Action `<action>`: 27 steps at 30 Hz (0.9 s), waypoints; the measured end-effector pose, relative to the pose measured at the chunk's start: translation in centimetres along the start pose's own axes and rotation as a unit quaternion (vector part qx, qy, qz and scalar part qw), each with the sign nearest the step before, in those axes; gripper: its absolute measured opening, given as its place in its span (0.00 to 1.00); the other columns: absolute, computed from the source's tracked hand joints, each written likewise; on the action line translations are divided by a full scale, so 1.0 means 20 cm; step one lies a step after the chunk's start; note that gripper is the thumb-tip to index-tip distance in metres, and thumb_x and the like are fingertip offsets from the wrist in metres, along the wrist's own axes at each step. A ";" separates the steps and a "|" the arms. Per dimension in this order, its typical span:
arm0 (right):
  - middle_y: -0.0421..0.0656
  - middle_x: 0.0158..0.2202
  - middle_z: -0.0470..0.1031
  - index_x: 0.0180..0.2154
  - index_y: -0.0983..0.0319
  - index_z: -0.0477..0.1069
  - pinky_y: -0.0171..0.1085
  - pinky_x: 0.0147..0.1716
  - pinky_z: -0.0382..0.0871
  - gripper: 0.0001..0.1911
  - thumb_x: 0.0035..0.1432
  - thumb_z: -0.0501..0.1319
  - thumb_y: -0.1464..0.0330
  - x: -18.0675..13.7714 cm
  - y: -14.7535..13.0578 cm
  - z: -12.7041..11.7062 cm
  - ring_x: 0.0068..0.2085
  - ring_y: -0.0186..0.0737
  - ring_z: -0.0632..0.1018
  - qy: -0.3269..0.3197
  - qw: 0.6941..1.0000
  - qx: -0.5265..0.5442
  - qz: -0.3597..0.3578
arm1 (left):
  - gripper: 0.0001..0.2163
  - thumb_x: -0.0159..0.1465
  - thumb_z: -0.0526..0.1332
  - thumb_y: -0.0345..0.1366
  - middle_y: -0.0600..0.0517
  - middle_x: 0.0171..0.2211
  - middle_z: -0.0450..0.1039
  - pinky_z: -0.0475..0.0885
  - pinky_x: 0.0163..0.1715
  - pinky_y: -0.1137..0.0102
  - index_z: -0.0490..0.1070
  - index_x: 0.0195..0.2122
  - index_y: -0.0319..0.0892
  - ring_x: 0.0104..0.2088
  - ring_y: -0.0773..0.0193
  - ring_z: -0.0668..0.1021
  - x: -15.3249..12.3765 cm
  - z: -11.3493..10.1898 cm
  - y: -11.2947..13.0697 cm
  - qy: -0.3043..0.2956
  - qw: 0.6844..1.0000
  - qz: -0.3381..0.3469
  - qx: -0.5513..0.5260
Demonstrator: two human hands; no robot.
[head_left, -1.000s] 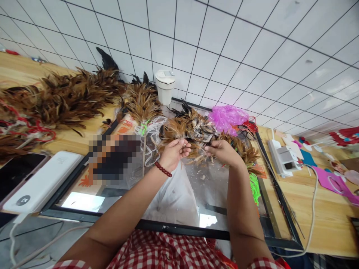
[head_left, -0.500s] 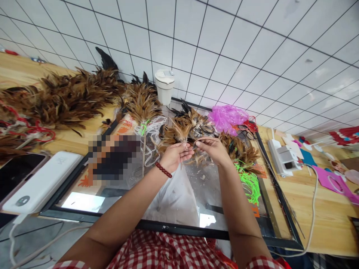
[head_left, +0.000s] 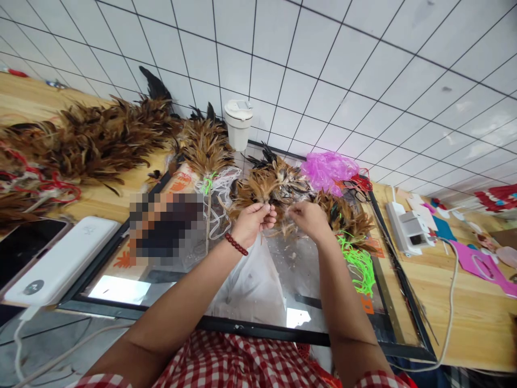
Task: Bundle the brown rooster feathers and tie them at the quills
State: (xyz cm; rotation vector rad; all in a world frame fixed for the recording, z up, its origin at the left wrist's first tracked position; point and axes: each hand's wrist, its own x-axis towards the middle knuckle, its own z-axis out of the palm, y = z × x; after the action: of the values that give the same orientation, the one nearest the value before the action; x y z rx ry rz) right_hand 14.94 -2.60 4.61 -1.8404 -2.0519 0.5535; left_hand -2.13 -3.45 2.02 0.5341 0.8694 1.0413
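My left hand (head_left: pixel 255 221), with a dark red bead bracelet (head_left: pixel 236 244) on the wrist, is closed in a pinch at the base of a brown feather bunch (head_left: pixel 260 186). The feathers fan upward and away from the fingertips. Just to the right, my right hand (head_left: pixel 310 220) is closed, thumb and fingers drawn together and slightly blurred; what it pinches, if anything, cannot be made out. More loose brown and pale feathers (head_left: pixel 293 183) lie behind both hands. Beneath them is a white plastic bag (head_left: pixel 254 285) on or under the glass panel (head_left: pixel 299 258).
A feather duster (head_left: pixel 207 153) with a stick and a white lidded cup (head_left: pixel 238 124) stand behind on the left. Pink plastic (head_left: pixel 329 171) and green string (head_left: pixel 358 264) lie right. A power bank (head_left: pixel 62 261), phone (head_left: pixel 30 250) and large feather pile (head_left: pixel 92 143) are left.
My right hand has drawn slightly right, away from the left, and its fingers have curled in. My left hand's fingers, looser before, have folded closed at the feather base.
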 end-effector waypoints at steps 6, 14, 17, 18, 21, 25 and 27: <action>0.43 0.22 0.73 0.22 0.61 0.75 0.34 0.25 0.55 0.09 0.48 0.63 0.63 -0.01 -0.04 0.02 0.25 0.36 0.70 -0.146 0.979 -0.142 0.013 | 0.07 0.58 0.65 0.35 0.55 0.21 0.71 0.69 0.21 0.78 0.71 0.30 0.37 0.20 0.74 0.73 0.02 0.00 0.01 0.065 0.995 0.053 -0.054; 0.38 0.20 0.71 0.25 0.64 0.74 0.33 0.26 0.61 0.16 0.53 0.59 0.58 0.02 0.09 -0.03 0.24 0.34 0.70 -0.045 0.981 0.187 0.004 | 0.06 0.58 0.64 0.34 0.56 0.20 0.70 0.68 0.21 0.78 0.70 0.31 0.37 0.19 0.75 0.72 0.04 -0.01 0.01 0.112 0.985 0.090 -0.091; 0.38 0.20 0.71 0.23 0.64 0.74 0.34 0.27 0.63 0.14 0.48 0.63 0.58 0.03 0.12 -0.05 0.25 0.34 0.70 0.057 0.965 0.256 0.020 | 0.06 0.58 0.64 0.35 0.56 0.21 0.70 0.68 0.22 0.78 0.70 0.31 0.37 0.20 0.75 0.72 0.04 -0.01 0.00 0.115 0.985 0.094 -0.092; 0.38 0.21 0.71 0.24 0.64 0.74 0.34 0.27 0.63 0.13 0.47 0.65 0.59 0.03 0.11 -0.05 0.25 0.34 0.70 0.081 0.953 0.290 0.028 | 0.07 0.58 0.65 0.35 0.56 0.22 0.71 0.69 0.23 0.78 0.70 0.31 0.37 0.21 0.75 0.73 0.04 -0.01 -0.01 0.120 0.984 0.097 -0.090; 0.38 0.21 0.73 0.27 0.63 0.74 0.34 0.26 0.65 0.14 0.41 0.69 0.60 0.04 0.07 -0.03 0.24 0.33 0.71 0.088 0.911 0.401 0.044 | 0.07 0.57 0.65 0.35 0.52 0.26 0.75 0.72 0.28 0.76 0.71 0.30 0.37 0.24 0.73 0.76 0.04 -0.01 -0.01 0.117 0.987 0.091 -0.062; 0.39 0.22 0.75 0.29 0.62 0.74 0.34 0.27 0.68 0.17 0.37 0.72 0.60 0.04 -0.01 0.07 0.24 0.34 0.74 0.014 0.873 0.484 0.047 | 0.07 0.57 0.65 0.34 0.47 0.25 0.76 0.73 0.28 0.72 0.71 0.28 0.35 0.24 0.68 0.78 0.05 -0.01 -0.05 0.054 0.998 0.024 0.021; 0.39 0.23 0.75 0.27 0.62 0.74 0.34 0.28 0.68 0.16 0.37 0.71 0.60 0.03 -0.02 0.13 0.25 0.33 0.73 0.005 0.874 0.485 0.035 | 0.07 0.57 0.65 0.33 0.47 0.23 0.76 0.73 0.26 0.72 0.70 0.26 0.35 0.23 0.68 0.77 0.05 -0.01 -0.07 0.043 0.998 0.010 0.050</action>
State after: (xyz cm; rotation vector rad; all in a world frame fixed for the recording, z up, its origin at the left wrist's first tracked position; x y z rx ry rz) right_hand 13.18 -2.15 2.54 -1.2604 -1.2616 1.2880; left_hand -1.40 -3.16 0.47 0.5872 0.9987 1.0492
